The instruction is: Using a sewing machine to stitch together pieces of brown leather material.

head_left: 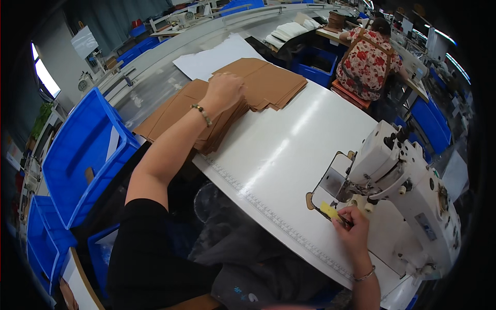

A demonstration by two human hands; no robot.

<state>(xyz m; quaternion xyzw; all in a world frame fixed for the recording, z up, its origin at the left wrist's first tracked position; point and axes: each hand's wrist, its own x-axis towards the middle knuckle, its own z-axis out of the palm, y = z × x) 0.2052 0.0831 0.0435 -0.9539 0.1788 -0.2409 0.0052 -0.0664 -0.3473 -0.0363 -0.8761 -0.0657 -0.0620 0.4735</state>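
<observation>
On the white table, one brown stack stretches rightward.

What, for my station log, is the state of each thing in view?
Brown pieces: stacked in piles
White sheet: partly under brown pieces
Large blue bin: open, few pieces inside
Sewing machine: upright; running or not, unclear
Yellow piece: at the right hand, grip unclear

This place is a sewing workshop of the factory kind, because a heavy white sewing machine stands at the tabletop, where also stacks of brown cut pieces lie. Around are blue plastic bins, further machines, a seated co-worker and long tube lights.
</observation>
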